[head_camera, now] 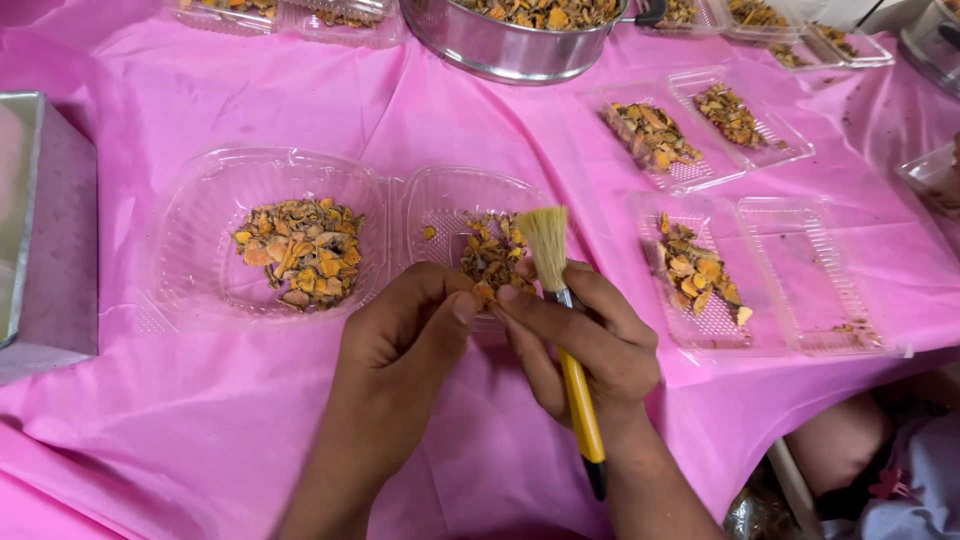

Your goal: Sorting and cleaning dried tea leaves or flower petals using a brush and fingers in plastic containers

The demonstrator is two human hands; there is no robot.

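Observation:
My left hand (405, 335) and my right hand (580, 335) meet over the near edge of an open clear plastic clamshell (190, 235). Between the fingertips of both hands sits a small orange dried piece (484, 293). My right hand also grips a yellow-handled brush (578, 400), its pale bristles (546, 245) pointing up and away from me. The clamshell's left half holds a pile of orange-brown dried pieces (300, 252); its right half holds a smaller pile (492, 250), just beyond my fingers.
A pink cloth (200, 420) covers the table. Several rectangular clear trays with dried pieces (690, 272) lie to the right. A steel bowl of pieces (510, 45) stands at the back. A grey metal box (45, 230) sits at the left edge.

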